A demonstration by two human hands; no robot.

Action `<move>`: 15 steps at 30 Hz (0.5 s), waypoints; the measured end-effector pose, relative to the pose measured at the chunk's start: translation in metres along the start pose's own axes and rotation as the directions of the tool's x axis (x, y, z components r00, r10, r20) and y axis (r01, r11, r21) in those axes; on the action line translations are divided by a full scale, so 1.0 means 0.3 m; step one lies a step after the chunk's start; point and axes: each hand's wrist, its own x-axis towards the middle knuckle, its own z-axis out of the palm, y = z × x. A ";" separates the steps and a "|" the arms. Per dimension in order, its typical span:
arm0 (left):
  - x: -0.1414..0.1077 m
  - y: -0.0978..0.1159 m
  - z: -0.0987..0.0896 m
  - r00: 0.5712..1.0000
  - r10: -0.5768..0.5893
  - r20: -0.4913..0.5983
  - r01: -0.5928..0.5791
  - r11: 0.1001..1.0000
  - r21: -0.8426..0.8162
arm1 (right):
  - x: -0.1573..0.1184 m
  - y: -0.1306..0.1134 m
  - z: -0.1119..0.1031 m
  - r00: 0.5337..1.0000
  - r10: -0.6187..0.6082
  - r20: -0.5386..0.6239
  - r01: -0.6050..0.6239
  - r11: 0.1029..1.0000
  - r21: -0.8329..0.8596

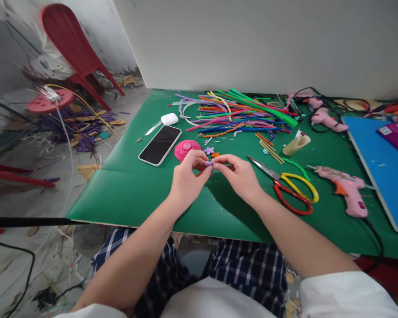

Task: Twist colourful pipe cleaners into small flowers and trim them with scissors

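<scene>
Between my fingertips is a small purple pipe cleaner flower [210,164], held above the green table. My left hand [190,176] pinches it from the left, and my right hand [237,176] pinches its right side. Just beyond the fingers lie another purple flower [208,151] and an orange flower [215,155]. A pink coiled disc [186,149] sits behind my left hand, partly covered by it. To the right of my right hand, scissors [278,176] with one yellow and one red handle lie with their blades together.
A phone [161,145] and a white earbud case [169,119] lie at the left. Many coloured pipe cleaners [239,112] are heaped at the back. A pink glue gun [346,187], its cord hanging off the front edge, lies right, near a blue board [378,159]. A beige tube [296,145] stands behind the scissors.
</scene>
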 end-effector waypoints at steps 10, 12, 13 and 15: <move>0.019 -0.006 -0.015 0.985 -0.098 0.143 0.117 0.984 -0.136 | 0.016 0.019 -0.001 0.990 0.136 -0.048 -0.126 0.977 0.173; 0.020 -0.010 -0.018 0.980 -0.124 0.157 0.148 0.976 -0.158 | 0.018 0.025 0.000 0.982 0.187 -0.001 -0.179 0.942 0.283; 0.020 -0.011 -0.020 0.979 -0.126 0.158 0.151 0.976 -0.158 | 0.019 0.026 0.000 0.978 0.205 0.029 -0.203 0.924 0.323; 0.020 -0.014 -0.022 0.981 -0.116 0.152 0.139 0.979 -0.148 | 0.019 0.025 0.000 0.970 0.229 0.075 -0.241 0.900 0.365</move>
